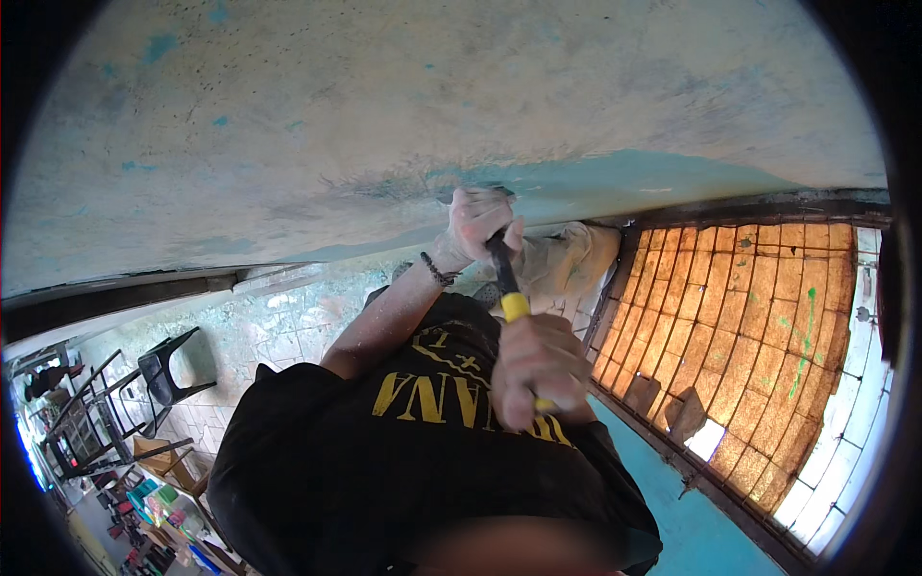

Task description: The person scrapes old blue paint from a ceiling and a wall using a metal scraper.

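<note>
A scraper with a black and yellow handle (503, 266) slants from the wall (360, 93) down towards my chest. My left hand (479, 223), pale with dust and with a dark bracelet at the wrist, is closed around its upper end, close against the wall. My right hand (540, 367), slightly blurred, grips the lower yellow part. A dark edge, seemingly the tool's blade, shows just past my left fingers; most of it is hidden. There the wall is scuffed grey beside a patch of turquoise paint (634, 176).
A barred window (749, 317) with orange-brown panes is at the right, above a turquoise wall (677, 482). A pale draped sheet or sack (569, 259) lies near its corner. At the left are a black plastic chair (162, 371), a dark metal frame (90, 417) and assorted clutter (162, 504).
</note>
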`<state>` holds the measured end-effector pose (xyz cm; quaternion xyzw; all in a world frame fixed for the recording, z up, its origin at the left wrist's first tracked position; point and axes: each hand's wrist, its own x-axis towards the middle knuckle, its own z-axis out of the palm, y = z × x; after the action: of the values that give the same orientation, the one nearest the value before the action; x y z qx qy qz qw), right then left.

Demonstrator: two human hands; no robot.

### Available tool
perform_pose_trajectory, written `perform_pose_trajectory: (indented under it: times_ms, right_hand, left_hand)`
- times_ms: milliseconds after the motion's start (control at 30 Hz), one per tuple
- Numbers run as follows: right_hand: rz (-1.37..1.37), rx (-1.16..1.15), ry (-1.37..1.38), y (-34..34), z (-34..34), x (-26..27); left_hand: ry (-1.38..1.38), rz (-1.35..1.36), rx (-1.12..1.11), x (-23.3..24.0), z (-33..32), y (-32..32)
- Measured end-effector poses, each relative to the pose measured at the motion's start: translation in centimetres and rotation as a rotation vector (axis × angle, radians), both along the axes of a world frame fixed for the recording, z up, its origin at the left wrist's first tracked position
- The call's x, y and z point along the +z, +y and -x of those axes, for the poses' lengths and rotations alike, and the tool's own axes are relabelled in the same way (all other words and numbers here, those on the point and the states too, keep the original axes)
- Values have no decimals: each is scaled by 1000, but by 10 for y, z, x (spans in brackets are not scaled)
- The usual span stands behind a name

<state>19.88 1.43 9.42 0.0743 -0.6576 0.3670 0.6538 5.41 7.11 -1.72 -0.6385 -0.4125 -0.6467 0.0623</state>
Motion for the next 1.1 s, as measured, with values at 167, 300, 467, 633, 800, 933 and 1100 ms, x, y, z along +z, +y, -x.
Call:
perform_pose_trajectory:
  times_ms: [167, 300, 467, 633, 800, 933, 1100]
  right_hand:
    - [7, 88, -13, 2, 1, -13]
    - [47, -32, -136, 8, -3, -7]
    - [132, -39, -25, -19, -22, 66]
    - [179, -101, 128, -3, -14, 76]
    - [193, -127, 136, -6, -12, 79]
    - [123, -134, 203, -12, -15, 107]
    - [216, -104, 66, -1, -2, 77]
  left_hand:
    - [13, 44, -21, -23, 6, -1]
    - [14, -15, -89, -16, 6, 9]
    - [152, -216, -113, 99, 12, 3]
    - [196, -184, -35, 91, 9, 4]
    - [175, -134, -89, 94, 9, 4]
    - [110, -314, -39, 130, 1, 12]
    - [111, -173, -26, 84, 10, 5]
